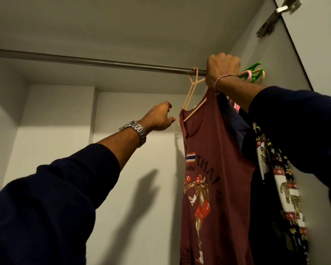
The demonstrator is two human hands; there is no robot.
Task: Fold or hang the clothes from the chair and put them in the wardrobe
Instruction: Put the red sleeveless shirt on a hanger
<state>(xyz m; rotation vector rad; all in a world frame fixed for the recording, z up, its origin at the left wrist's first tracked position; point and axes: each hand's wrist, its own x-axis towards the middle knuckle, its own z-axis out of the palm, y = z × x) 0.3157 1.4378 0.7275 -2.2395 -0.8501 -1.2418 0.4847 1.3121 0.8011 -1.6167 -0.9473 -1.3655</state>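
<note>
Wardrobe rail [84,60] bears maroon vest [208,159]; right hand [223,68] grips rail, left hand [159,117] relaxed.

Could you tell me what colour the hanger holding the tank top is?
Pale peach hanger, seen in the head view, under a maroon tank top.

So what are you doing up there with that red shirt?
A person is hanging clothes in the wardrobe. The maroon tank top is on a peach hanger hooked over the metal rail. The right hand is up at the rail beside the hook, and the left hand reaches toward the top's shoulder without touching. A patterned garment hangs further right.
</note>
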